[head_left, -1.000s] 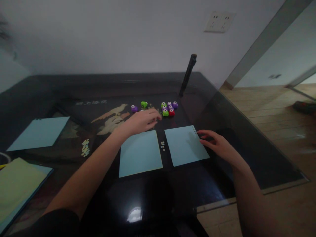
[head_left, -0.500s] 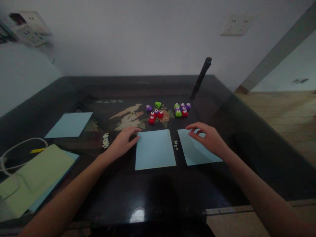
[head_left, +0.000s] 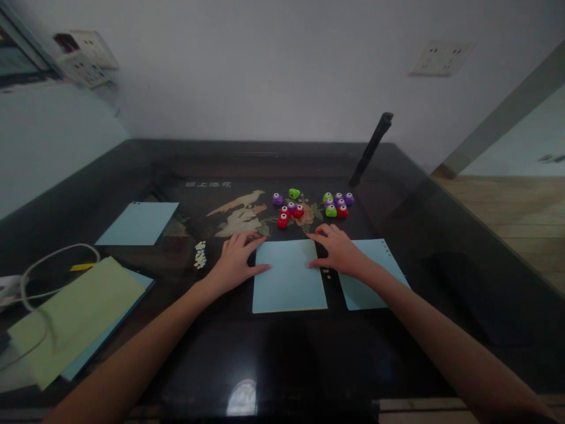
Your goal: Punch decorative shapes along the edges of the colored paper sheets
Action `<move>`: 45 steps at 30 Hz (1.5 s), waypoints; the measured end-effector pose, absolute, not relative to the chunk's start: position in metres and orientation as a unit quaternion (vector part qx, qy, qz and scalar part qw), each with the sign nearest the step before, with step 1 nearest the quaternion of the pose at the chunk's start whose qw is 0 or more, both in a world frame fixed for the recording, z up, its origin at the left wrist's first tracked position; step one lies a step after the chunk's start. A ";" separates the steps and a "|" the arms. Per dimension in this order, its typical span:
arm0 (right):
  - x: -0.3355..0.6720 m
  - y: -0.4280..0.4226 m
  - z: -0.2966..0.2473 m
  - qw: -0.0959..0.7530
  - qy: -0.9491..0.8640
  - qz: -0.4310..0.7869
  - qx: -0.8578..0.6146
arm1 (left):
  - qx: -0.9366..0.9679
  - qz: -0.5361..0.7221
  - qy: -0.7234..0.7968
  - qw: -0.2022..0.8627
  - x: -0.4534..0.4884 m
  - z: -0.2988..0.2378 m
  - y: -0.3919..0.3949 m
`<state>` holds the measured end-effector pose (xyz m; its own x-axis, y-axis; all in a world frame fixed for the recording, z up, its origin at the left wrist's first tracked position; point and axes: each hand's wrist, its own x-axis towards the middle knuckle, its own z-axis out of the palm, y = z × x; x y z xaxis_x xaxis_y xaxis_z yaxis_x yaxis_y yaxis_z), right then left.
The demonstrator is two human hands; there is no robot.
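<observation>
A light blue sheet of paper [head_left: 289, 282] lies flat in front of me, with a pale edge showing beneath it on the right. My left hand [head_left: 238, 262] is at its upper left corner, thumb over the paper and fingers spread apart. At the upper right corner is my right hand [head_left: 338, 250], its thumb on the sheet's edge and its index finger stretched to the top edge. Both hands look open, with wide gaps between thumb and fingers. A second blue sheet [head_left: 364, 288] lies partly under my right forearm. Tiny pale pieces [head_left: 327, 274] sit between the two sheets.
Red, purple and green eye-like toys [head_left: 291, 207] stand behind the sheet, with another cluster [head_left: 338, 204] to their right. Small pale pieces [head_left: 200, 255] form a pile at left. Farther left are a blue sheet [head_left: 139, 224], yellow-green paper [head_left: 79, 318] and a white cable [head_left: 29, 277].
My right hand has moved left from the right sheet to the middle sheet's upper right corner, uncovering small marks on the right sheet. My left thumb now reaches over the middle sheet. The view has shifted slightly.
</observation>
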<state>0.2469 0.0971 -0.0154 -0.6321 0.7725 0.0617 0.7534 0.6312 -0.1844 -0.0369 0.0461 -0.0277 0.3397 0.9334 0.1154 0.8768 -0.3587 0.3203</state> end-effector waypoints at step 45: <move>0.253 0.089 0.015 0.174 -0.656 0.596 -0.429 | 0.536 0.325 0.528 0.573 -0.024 -0.021 0.031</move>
<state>0.2535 0.0891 0.0146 -0.5718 0.7703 -0.2823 0.3544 -0.0784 -0.9318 -0.0236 0.0308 -0.0214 0.2318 0.9382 -0.2571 0.1927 0.2147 0.9575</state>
